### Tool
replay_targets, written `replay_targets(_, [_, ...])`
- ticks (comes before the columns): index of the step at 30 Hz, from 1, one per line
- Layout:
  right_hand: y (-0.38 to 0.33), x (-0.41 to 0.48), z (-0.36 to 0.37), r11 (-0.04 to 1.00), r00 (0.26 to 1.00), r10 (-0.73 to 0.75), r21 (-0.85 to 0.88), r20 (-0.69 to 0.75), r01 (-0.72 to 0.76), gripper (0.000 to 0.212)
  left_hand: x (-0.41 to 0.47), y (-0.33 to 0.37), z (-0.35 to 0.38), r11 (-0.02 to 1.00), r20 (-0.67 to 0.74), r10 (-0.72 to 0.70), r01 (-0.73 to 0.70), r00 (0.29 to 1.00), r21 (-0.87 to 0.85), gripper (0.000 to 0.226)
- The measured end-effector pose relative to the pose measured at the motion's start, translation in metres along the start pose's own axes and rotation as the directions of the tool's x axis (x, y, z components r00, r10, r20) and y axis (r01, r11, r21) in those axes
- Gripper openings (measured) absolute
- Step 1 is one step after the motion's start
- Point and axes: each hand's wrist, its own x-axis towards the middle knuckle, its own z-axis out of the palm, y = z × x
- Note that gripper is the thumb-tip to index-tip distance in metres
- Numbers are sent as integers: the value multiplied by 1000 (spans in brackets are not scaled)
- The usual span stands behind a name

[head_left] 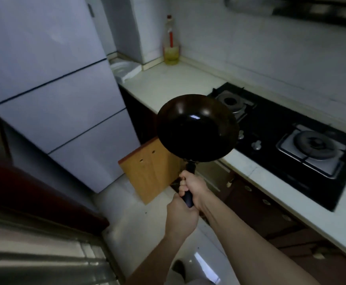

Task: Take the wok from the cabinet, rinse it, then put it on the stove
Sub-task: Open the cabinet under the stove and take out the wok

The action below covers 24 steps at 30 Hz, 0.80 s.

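While the fingers (182, 185) of the right hand (193, 187) are wrapped round the upper part of the handle (188, 197), its lower end is gripped by the left hand (181, 215). The wok (196, 128) is thus held in the air by 2 hands, bowl upward and slightly tilted. It is above the floor, in front of the open cabinet door (151, 171) and close to the counter (168, 83). The 1st step is therefore judged done: the wok is out of the cabinet. Whether it is rinsed cannot be told; only a bright glint is seen in the bowl, and no tap is shown. The wok is not yet set on the stove (270, 124), whose 2 burners lie to the right.
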Motion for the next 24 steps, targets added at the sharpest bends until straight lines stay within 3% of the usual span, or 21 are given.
replay_targets(6, [-35,-10,-47,987,979,-129,74,-159,142,24,8,40,29,992,189,123,-119,974,-34,12])
replay_targets(11, [-52,-29,-94,954,933,-205,155,-295,258,19,1,68,59,974,345,225,-223,911,-47,12])
replay_targets(24, [-19,-107,-234,842,745,-178,293,-643,454,29,-77,91,157,910,694,338,-409,636,-68,17])
